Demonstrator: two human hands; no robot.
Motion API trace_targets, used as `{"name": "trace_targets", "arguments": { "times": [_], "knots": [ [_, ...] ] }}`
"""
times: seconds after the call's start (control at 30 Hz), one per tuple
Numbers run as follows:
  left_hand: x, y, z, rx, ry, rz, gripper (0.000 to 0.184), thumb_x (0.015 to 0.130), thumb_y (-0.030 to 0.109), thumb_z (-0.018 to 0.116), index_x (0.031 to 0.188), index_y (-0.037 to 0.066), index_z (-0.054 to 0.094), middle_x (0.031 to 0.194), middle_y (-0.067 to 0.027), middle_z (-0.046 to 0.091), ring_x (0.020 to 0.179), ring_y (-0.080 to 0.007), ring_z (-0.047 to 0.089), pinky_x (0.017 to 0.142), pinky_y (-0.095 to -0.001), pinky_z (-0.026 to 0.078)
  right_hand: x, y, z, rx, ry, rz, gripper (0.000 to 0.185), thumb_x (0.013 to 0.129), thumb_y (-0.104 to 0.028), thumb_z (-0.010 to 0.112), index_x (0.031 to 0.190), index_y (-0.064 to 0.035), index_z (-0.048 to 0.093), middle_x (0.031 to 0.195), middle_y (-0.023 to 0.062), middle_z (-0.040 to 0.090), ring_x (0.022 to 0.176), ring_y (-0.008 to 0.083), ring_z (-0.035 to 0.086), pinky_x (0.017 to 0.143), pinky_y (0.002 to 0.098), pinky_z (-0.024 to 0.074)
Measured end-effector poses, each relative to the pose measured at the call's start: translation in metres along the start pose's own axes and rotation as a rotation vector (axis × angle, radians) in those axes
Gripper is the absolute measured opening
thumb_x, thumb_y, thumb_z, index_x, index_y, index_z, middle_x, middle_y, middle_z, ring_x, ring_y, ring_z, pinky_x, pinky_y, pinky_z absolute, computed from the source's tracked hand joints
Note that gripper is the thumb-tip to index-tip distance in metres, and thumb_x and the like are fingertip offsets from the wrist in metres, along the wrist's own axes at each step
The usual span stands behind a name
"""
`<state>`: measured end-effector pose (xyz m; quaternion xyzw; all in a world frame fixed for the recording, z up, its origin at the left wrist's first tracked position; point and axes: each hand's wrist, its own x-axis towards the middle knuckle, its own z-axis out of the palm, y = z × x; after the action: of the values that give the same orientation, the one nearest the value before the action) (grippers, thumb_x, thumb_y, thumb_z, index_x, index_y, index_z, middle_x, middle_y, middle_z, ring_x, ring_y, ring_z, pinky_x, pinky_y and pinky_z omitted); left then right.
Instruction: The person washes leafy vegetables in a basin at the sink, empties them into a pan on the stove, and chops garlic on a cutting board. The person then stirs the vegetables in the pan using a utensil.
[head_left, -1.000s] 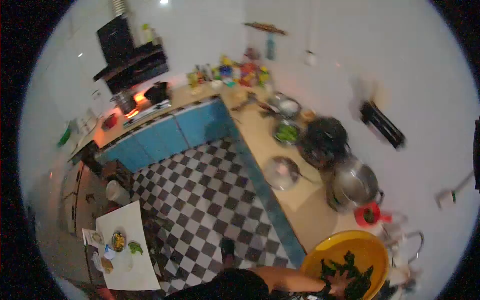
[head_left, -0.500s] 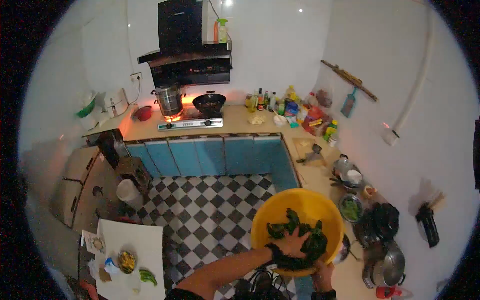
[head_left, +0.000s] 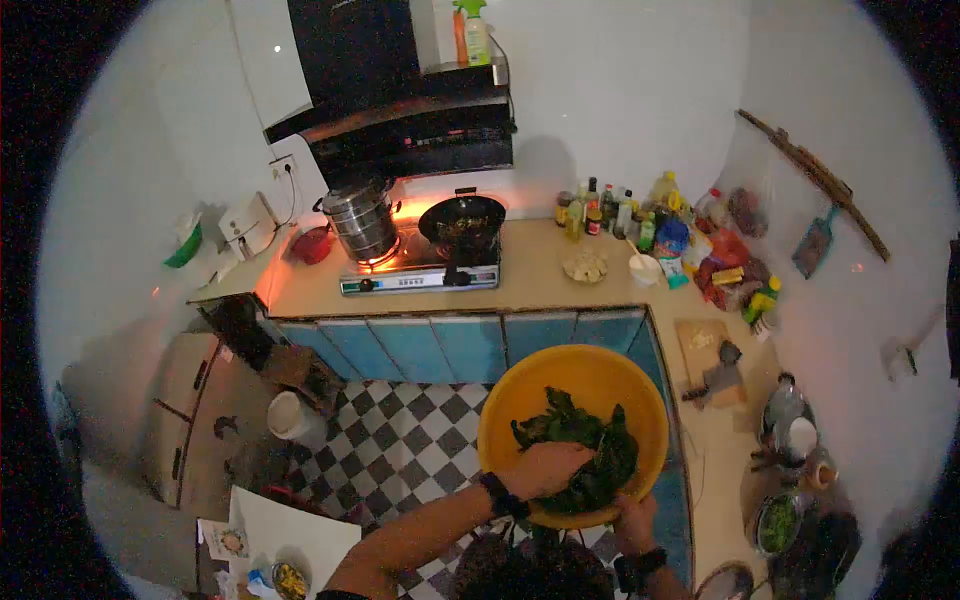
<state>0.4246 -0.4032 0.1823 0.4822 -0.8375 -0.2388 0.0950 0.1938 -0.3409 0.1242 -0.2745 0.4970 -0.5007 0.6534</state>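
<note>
A large yellow plastic basin (head_left: 510,400) is held out in front of me, with dark green leafy greens (head_left: 570,425) inside. My left hand (head_left: 550,468), a dark band at its wrist, reaches into it. Its fingers close over the greens, and the fingertips are partly lost among the leaves. At the basin's lower right rim, my right hand (head_left: 634,520) grips the edge; its fingers are partly hidden.
Ahead, a gas stove (head_left: 420,278) carries a steaming pot (head_left: 360,222) over a flame and a black wok (head_left: 462,220). Bottles (head_left: 592,208) crowd the counter corner. A cutting board (head_left: 708,360) with a cleaver (head_left: 722,375) lies right. A white table (head_left: 300,525) stands lower left.
The basin and both hands have come nearer the stove, which looks larger. My left hand's fingers, spread on the greens before, are now drawn together over them. My right hand stays on the rim.
</note>
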Motion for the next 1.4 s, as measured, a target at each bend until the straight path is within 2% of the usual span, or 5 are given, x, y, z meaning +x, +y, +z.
{"name": "trace_targets", "arguments": {
  "times": [0.27,0.5,0.6,0.97,1.4],
  "knots": [
    [0.026,-0.191,-0.143,-0.647,0.181,-0.337,0.03,0.1,0.036,0.057,0.093,0.008,0.061,0.076,-0.004,0.06,0.065,-0.0189,0.056,0.062,-0.0332,0.048,0.14,0.003,0.055,-0.029,0.243,-0.076,0.052,0.085,-0.002,0.062,0.135,-0.01,0.049,0.112,0.0038,0.06,0.098,0.021,0.061,0.085,0.0382,0.0533],
    [0.054,-0.653,0.054,-0.421,0.405,-0.428,0.032,0.094,0.039,0.059,0.08,0.01,0.062,0.062,-0.0007,0.051,0.057,-0.0111,0.045,0.05,-0.0323,0.035,0.179,-0.038,0.077,-0.258,0.543,-0.254,0.043,0.089,-0.009,0.063,0.131,-0.0092,0.055,0.113,0.0049,0.061,0.101,0.0213,0.061,0.084,0.0373,0.0533],
    [0.103,-0.734,0.066,-1.074,0.696,-0.794,0.03,0.096,0.034,0.055,0.079,0.01,0.062,0.061,-0.0078,0.053,0.058,-0.0173,0.054,0.051,-0.0377,0.039,0.179,-0.05,0.065,-0.406,0.631,-0.177,0.039,0.09,-0.011,0.062,0.129,-0.0075,0.058,0.116,0.0066,0.062,0.103,0.022,0.061,0.084,0.037,0.0529],
    [0.176,-0.727,-0.043,-0.259,0.612,-0.648,0.036,0.095,0.048,0.051,0.102,0.017,0.069,0.082,-0.0138,0.071,0.077,-0.0347,0.068,0.062,-0.0459,0.047,0.165,-0.06,0.04,-0.767,0.61,-0.076,0.033,0.095,-0.016,0.059,0.123,-0.0013,0.068,0.129,0.0127,0.063,0.109,0.0248,0.06,0.083,0.0361,0.0518],
    [0.188,-0.752,-0.016,-1.668,0.627,-0.656,0.039,0.097,0.052,0.054,0.102,0.015,0.064,0.065,-0.0009,0.059,0.057,-0.0159,0.059,0.049,-0.0335,0.047,0.205,-0.042,0.119,-0.021,0.705,-0.234,0.035,0.092,-0.023,0.068,0.122,-0.0101,0.057,0.108,0.0033,0.063,0.097,0.0196,0.064,0.081,0.039,0.0571]
  ]
}}
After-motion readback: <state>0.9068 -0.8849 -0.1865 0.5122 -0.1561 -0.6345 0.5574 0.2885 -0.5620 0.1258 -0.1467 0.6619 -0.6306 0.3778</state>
